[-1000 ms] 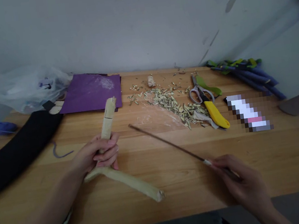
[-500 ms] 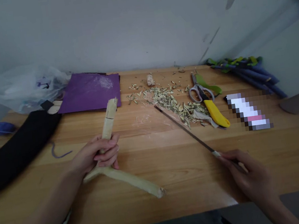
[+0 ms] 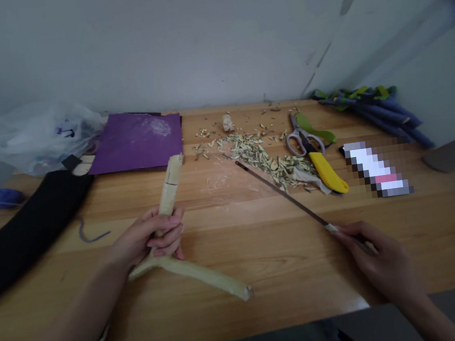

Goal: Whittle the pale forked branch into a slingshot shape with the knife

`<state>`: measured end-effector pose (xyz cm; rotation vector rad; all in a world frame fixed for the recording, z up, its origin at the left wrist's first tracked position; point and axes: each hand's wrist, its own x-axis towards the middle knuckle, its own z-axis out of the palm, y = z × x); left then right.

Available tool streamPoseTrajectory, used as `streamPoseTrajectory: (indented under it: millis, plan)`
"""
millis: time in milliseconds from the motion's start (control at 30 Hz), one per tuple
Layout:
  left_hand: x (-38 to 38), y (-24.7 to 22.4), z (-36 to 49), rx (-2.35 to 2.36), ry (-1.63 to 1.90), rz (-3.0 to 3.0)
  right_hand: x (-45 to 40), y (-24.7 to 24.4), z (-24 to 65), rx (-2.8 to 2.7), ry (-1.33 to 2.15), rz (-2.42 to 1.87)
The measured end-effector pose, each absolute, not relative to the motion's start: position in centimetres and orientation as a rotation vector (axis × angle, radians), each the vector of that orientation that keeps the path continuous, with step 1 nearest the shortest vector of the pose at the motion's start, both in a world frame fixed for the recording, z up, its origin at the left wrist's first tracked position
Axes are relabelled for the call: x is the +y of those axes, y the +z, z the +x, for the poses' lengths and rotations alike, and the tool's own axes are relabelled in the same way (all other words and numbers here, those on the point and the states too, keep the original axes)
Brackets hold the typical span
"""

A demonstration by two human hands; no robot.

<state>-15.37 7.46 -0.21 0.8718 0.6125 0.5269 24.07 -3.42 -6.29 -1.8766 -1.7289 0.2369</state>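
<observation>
So the thin dark rod [image 3: 284, 191] has swung away from the peeled forked stick [image 3: 199, 272] since a second ago, and its tip now sits just beside the wood shavings [image 3: 250, 153]. Left hand [image 3: 164, 236] has its fingers clamped round the stick's stem, left of middle over the table [image 3: 295, 301]: marked end pokes past them toward the back edge, fork just below them on the front-edge side. Right hand [image 3: 384, 259] has fingers closed round the rod's handle, near the front edge
</observation>
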Motion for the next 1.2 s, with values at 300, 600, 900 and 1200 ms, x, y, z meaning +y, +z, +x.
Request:
streamPoseTrajectory:
  millis: [300, 600, 900, 1200]
  plan:
    - [6.1, -1.1, -10.5, 0.842, 0.397, 0.89, -3.2, -4.6, 21.1, -1.683, 0.395, -1.578]
    - [6.8, -3.1, -6.2, 1.115, 0.464, 1.006, -2.2, -3.9, 19.8, -2.05, 0.488, -1.474]
    - [6.7, -3.2, -6.4, 1.083, 0.48, 1.158, -2.9, -4.4, 21.0, -2.147, 0.406, -1.435]
    - [6.6, -3.6, -6.6, 1.076, 0.455, 1.173, -2.5, -4.0, 20.1, -2.105, 0.379, -1.43]
